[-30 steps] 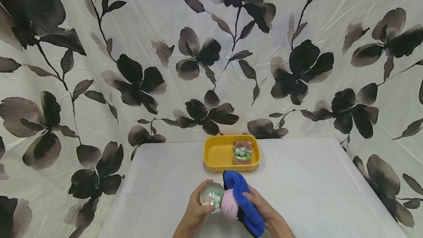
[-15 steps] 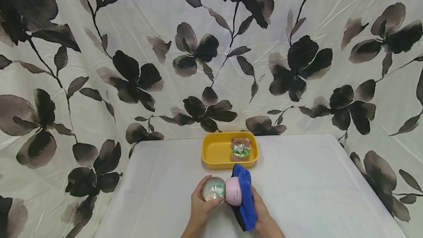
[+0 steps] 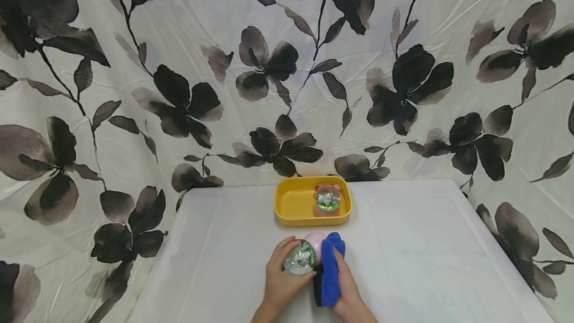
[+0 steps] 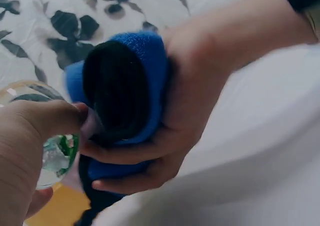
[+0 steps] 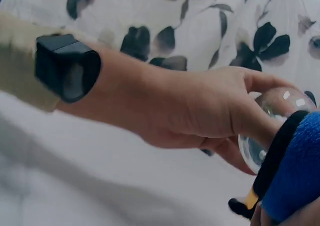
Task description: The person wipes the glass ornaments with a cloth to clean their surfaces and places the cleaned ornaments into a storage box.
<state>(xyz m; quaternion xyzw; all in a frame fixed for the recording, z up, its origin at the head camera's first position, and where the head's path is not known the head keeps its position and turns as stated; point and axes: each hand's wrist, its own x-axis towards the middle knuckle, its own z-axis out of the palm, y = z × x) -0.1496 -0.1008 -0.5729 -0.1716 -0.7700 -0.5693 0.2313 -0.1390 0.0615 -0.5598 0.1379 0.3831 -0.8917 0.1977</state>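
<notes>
A snow globe (image 3: pixel 299 259) with a clear ball, green and white figures inside and a pink base (image 3: pixel 315 243) is tilted over the table. My left hand (image 3: pixel 284 275) grips the clear ball, thumb in front and fingers behind, also plain in the right wrist view. My right hand (image 3: pixel 347 288) holds a folded blue cloth (image 3: pixel 331 273) with a black edge against the pink base. In the left wrist view the right fingers curl round the cloth (image 4: pixel 155 80), which hides most of the base.
Beyond the hands, a yellow tray (image 3: pixel 291 222) stands near the table's back edge. A second snow globe (image 3: pixel 328 199) with a brownish-pink base lies at its right end. White cloth covers the table (image 3: pixel 417 253); a flower-printed curtain (image 3: pixel 269 113) hangs behind.
The snow globe has turned, its pink base swinging away toward the tray and behind the cloth. The right hand and cloth have shifted left, closer to the left hand.
</notes>
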